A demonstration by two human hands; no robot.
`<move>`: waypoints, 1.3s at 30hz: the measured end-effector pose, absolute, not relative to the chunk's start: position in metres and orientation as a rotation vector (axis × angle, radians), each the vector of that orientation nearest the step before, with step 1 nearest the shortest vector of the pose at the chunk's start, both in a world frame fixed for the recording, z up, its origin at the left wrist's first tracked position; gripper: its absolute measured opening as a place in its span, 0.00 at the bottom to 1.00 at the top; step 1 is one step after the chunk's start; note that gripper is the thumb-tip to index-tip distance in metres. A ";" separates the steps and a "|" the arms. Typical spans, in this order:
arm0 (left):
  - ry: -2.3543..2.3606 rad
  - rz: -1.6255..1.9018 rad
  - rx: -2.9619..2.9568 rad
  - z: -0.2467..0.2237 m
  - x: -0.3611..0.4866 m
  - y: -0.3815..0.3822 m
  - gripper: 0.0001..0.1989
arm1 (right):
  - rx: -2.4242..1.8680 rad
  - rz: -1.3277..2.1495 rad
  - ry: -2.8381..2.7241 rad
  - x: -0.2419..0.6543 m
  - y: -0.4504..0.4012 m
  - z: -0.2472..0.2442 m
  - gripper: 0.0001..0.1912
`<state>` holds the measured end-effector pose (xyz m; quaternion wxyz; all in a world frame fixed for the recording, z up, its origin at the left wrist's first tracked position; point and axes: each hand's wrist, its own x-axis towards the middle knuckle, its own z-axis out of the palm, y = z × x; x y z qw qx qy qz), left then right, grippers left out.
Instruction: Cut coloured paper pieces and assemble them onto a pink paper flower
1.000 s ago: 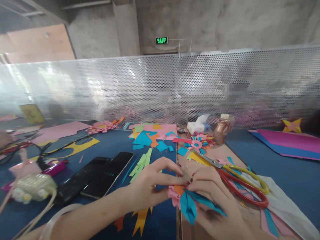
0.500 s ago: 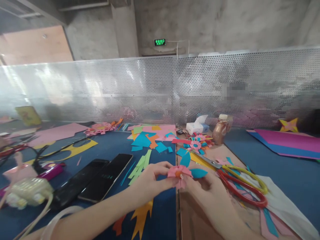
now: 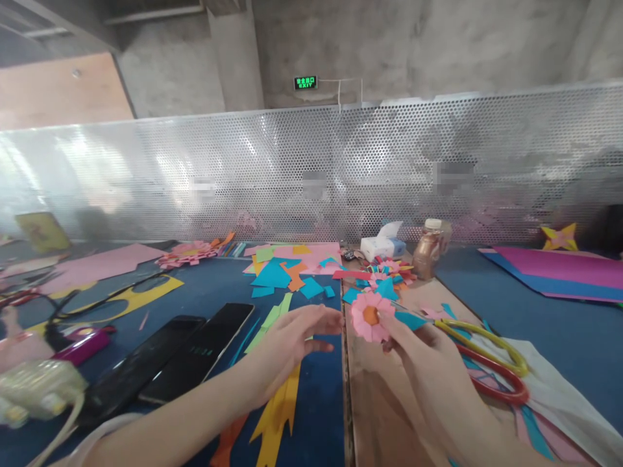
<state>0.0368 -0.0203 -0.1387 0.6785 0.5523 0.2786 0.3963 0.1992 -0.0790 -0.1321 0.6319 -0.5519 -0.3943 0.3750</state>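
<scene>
A pink paper flower [image 3: 366, 316] with an orange centre and blue paper leaves is pinched between the thumb and fingers of my right hand [image 3: 423, 353]. Its round face is turned towards me. My left hand [image 3: 296, 337] is just left of the flower, not touching it, with fingers and thumb apart and nothing between them. Scissors with yellow and red handles [image 3: 501, 383] lie right of my right hand, their blades partly hidden behind it. Green paper strips [image 3: 272, 319] are partly covered by my left hand.
Two black phones [image 3: 207, 347] lie on the left. Blue paper scraps [image 3: 272, 274], a tissue box [image 3: 382, 248] and a brown bottle [image 3: 428, 250] are further back. A perforated metal panel [image 3: 219, 175] stands behind them. Magenta sheets [image 3: 564, 272] lie right.
My left hand has let go of the flower and opened. My right hand has moved the flower slightly right and up, tilting its face towards me. The view has shifted a little.
</scene>
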 end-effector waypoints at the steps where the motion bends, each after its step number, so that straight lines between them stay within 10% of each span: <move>1: 0.629 0.893 1.243 -0.139 0.037 -0.019 0.12 | -1.262 0.850 -0.899 0.201 -0.078 -0.132 0.16; 20: 0.678 0.822 1.417 -0.138 0.033 -0.020 0.02 | -1.279 0.947 -0.947 0.198 -0.079 -0.140 0.16; 39: 0.702 0.859 1.205 -0.138 0.032 -0.016 0.17 | -1.169 0.987 -0.855 0.202 -0.076 -0.139 0.12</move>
